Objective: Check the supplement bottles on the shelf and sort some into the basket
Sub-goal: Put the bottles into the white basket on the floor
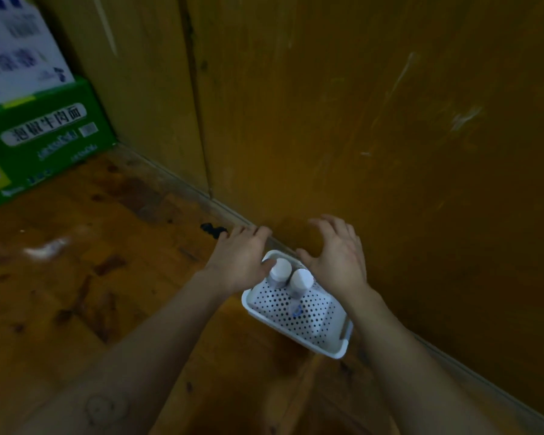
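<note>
Head view: a scuffed wooden floor (pixel 91 277) meets a wooden panel (pixel 390 152), and the white perforated basket (pixel 339 350) sits on the floor just beside the panel, with two white-capped bottles (pixel 280 269) standing at its far end. The left hand (pixel 241 262) and right hand (pixel 338 260) hover over that end, fingers spread and gripping nothing. The basket is judged light, rigid, smooth plastic, best gripped by the rim on both long sides and kept level so the bottles do not topple.

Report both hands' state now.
Left hand: open, thumb beside a bottle, gripping nothing.
Right hand: open, fingers spread, holding nothing.
</note>
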`<state>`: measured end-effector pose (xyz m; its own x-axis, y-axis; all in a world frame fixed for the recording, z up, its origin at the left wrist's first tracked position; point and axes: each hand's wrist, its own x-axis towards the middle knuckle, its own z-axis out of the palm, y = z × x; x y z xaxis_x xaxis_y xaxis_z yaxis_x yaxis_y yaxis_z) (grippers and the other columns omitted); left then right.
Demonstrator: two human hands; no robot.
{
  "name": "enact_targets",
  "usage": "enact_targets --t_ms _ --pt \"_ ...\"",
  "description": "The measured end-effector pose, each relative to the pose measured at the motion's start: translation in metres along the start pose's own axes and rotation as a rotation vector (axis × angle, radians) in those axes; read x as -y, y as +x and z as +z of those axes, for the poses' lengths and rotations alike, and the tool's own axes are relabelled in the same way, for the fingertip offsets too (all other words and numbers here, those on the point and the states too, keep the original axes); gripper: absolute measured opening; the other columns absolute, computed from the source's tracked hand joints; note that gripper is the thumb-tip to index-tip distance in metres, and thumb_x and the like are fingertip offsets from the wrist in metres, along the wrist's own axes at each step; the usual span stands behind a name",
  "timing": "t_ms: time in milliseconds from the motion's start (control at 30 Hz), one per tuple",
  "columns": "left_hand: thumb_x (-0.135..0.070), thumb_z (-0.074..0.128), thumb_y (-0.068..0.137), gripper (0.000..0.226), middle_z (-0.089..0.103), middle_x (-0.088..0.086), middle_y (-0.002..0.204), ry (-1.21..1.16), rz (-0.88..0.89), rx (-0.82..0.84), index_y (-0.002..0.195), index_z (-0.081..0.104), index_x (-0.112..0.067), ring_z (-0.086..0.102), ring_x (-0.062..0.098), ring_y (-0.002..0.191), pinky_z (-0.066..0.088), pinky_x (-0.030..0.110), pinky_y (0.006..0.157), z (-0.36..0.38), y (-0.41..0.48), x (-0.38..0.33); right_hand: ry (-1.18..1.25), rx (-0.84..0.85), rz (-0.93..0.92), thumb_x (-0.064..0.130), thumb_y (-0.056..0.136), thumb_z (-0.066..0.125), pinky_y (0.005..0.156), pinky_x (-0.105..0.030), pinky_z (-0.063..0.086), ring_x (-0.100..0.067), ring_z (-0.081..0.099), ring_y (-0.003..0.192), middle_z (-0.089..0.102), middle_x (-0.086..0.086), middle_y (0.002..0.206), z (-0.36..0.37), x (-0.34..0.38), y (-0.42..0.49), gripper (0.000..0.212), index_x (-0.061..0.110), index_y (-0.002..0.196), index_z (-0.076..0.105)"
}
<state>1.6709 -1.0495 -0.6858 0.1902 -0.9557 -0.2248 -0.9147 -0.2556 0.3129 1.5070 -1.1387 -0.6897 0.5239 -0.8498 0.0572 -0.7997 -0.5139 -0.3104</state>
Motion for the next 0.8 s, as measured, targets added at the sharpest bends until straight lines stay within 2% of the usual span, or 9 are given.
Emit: enact_targets --t_ms 133,267,400,500,600,800 --pt "-0.047 0.049 0.095 0.057 0.042 0.002 0.143 -0.039 -0.036 -0.021 0.144 0.033 -0.024 0.034 0.026 0.134 0.031 0.048 0.107 -0.068 -0.028 -0.016 0.072 0.002 0.021 0.037 0.088 0.066 0.107 -0.033 0.033 -0.015 0.036 0.133 0.040 0.005 0.145 -0.089 0.038 -0.010 0.053 0.028 0.137 0.048" --pt "-0.048 0.050 0.094 0.055 0.045 0.000 0.141 -0.066 -0.065 -0.119 0.143 0.035 -0.026 0.036 0.024 0.132 0.030 0.045 0.104 -0.176 -0.068 -0.036 0.137 -0.055 -0.005 0.033 0.087 0.068 0.101 -0.033 0.039 -0.016 0.043 0.129 0.047 0.003 0.140 -0.191 0.089 -0.018 0.047 0.026 0.132 0.055" --pt "-0.049 0.050 0.094 0.055 0.047 0.000 0.141 -0.082 -0.075 -0.186 0.142 0.036 -0.028 0.037 0.023 0.132 0.032 0.047 0.105 -0.306 -0.121 -0.066 0.143 -0.097 0.013 0.032 0.087 0.068 0.104 -0.035 0.034 -0.021 0.039 0.131 0.048 -0.003 0.141 -0.302 0.154 -0.021 0.045 0.028 0.130 0.058" --pt "-0.049 0.051 0.094 0.055 0.045 0.000 0.143 -0.090 -0.098 -0.207 0.143 0.036 -0.029 0.036 0.024 0.133 0.032 0.049 0.107 -0.406 -0.166 -0.088 0.159 -0.068 0.017 0.034 0.087 0.067 0.108 -0.039 0.031 -0.024 0.037 0.134 0.046 -0.006 0.143 -0.383 0.207 -0.029 0.044 0.029 0.131 0.058" --pt "-0.050 0.054 0.092 0.056 0.045 0.000 0.144 -0.106 -0.114 -0.244 0.142 0.038 -0.030 0.035 0.025 0.134 0.032 0.048 0.106 -0.496 -0.207 -0.100 0.187 -0.049 0.005 0.037 0.088 0.066 0.111 -0.038 0.026 -0.023 0.034 0.136 0.044 -0.005 0.145 -0.457 0.256 -0.034 0.045 0.032 0.131 0.057" --pt "-0.051 0.054 0.092 0.057 0.040 -0.004 0.148 -0.054 -0.215 -0.341 0.143 0.035 -0.034 0.030 0.023 0.139 0.025 0.048 0.112 -0.624 -0.270 -0.111 0.258 -0.079 -0.062 0.041 0.089 0.064 0.114 -0.038 0.024 -0.021 0.031 0.138 0.041 -0.002 0.148 -0.564 0.336 -0.035 0.044 0.033 0.131 0.056"
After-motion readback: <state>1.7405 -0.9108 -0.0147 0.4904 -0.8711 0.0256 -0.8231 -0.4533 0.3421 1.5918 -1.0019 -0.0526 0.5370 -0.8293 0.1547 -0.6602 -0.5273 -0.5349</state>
